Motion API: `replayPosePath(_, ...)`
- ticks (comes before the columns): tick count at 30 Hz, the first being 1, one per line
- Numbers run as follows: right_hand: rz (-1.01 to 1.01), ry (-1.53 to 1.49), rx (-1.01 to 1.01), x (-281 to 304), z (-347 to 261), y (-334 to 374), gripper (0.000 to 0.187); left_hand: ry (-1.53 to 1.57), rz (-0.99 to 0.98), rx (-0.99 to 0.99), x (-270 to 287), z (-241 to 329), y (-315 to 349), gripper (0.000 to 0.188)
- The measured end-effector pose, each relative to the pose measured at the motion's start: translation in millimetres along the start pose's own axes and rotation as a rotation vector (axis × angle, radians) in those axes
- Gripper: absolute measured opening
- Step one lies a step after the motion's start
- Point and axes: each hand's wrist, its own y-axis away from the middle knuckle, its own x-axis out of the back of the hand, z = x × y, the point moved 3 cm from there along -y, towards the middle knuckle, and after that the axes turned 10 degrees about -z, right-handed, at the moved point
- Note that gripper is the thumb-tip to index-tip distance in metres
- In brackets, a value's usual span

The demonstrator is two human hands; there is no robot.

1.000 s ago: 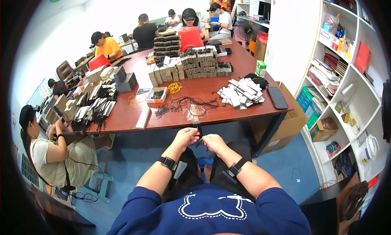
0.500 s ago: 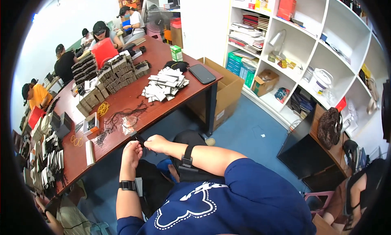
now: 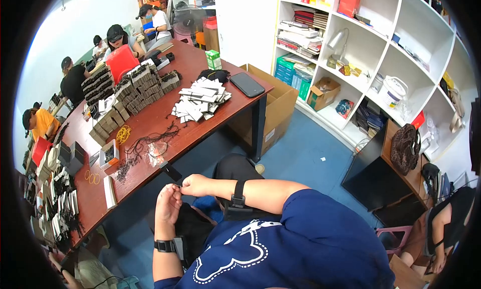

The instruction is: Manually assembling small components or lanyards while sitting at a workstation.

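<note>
The table [image 3: 92, 204] is red-brown, the strings [image 3: 145, 141] black, the rubber bands [image 3: 123, 134] yellow, the floor [image 3: 310, 173] blue, and the dark blue shirt [image 3: 310, 239] has white dotted lines.

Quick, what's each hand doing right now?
Left bare hand: pinched closed; anything held is too small to tell.
Right bare hand: closed; whether it holds anything is unclear.

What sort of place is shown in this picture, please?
Probably an office or storeroom serving as a handwork shop: a glossy reddish-brown table carries grey-brown stacked bundles and a loose heap of flat white pieces, near a white compartmented shelving unit.
</note>
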Motion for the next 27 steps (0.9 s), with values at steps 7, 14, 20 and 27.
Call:
replayPosePath(7,0.072,0.056,0.017,-5,1,29,0.021,-0.877,0.083,0.159,-33,-12,24,0.031)
replayPosePath(14,-0.082,-0.196,0.007,-17,-1,55,0.032,-1.318,0.105,0.074,-66,-7,45,0.027)
replayPosePath(20,-0.331,-0.174,-0.017,-26,-2,59,0.030,-1.678,0.041,0.124,-74,-9,47,0.021)
replayPosePath(27,-0.478,-0.306,-0.216,-15,20,46,0.017,-1.910,0.031,0.048,-64,-17,21,0.023)
